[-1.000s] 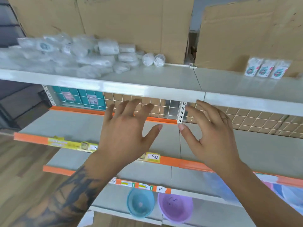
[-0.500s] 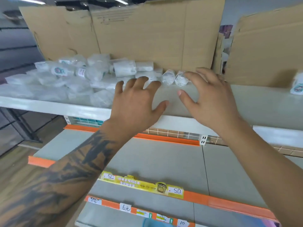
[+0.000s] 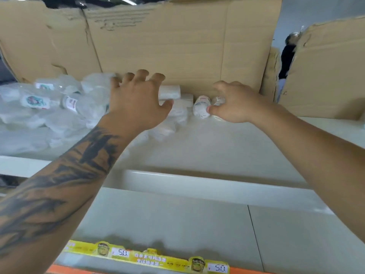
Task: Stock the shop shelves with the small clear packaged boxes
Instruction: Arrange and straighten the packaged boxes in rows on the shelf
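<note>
My left hand (image 3: pixel 138 101) over top shelf (image 3: pixel 227 147), fingers spread and bent, holding nothing I can see, above heap of clear packaged boxes (image 3: pixel 59 109). My right hand (image 3: pixel 235 104) farther right, fingers curled down over two small round clear packs (image 3: pixel 201 107) by cardboard backing (image 3: pixel 177 46); can't tell if it grips them. Heap fills shelf's left part. Lower shelf edge carries yellow price strip (image 3: pixel 150 258). Person (image 3: pixel 286 56) in gap at right.
</note>
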A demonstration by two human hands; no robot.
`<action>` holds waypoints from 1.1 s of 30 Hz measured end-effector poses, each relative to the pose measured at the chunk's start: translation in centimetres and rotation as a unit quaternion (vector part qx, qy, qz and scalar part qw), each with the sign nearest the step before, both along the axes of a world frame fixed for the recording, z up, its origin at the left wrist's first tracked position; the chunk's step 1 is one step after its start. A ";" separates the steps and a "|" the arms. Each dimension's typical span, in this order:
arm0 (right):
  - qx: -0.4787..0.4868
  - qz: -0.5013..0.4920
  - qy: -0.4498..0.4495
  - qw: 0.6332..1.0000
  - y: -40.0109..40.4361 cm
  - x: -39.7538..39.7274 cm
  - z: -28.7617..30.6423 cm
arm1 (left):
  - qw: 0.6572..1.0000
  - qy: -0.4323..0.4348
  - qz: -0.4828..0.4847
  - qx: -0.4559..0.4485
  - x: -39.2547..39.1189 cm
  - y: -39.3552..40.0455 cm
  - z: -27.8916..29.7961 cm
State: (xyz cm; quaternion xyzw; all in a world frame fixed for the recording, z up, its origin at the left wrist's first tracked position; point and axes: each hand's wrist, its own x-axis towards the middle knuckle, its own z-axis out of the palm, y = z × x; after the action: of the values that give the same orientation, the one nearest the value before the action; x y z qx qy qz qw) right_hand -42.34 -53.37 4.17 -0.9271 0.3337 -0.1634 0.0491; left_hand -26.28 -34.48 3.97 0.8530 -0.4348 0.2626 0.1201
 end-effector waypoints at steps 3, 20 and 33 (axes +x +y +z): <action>0.035 0.009 0.037 0.999 -1.5 1.9 -1.0 | 0.998 0.022 -0.004 0.052 1.4 -0.5 0.0; 0.016 -0.012 -0.040 0.999 1.8 0.2 -2.7 | 0.991 0.004 -0.131 -0.013 0.7 1.0 0.9; -0.045 -0.046 -0.276 0.959 17.9 -10.6 -6.4 | 0.931 0.057 -0.328 -0.150 -7.8 7.5 -2.9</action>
State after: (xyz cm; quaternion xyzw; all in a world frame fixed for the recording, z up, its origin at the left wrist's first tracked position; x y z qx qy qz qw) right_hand -52.94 -35.45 -2.26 -0.8307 0.3416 -0.4303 0.0897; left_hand -34.04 -27.02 1.04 0.6485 -0.6381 0.2221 0.3505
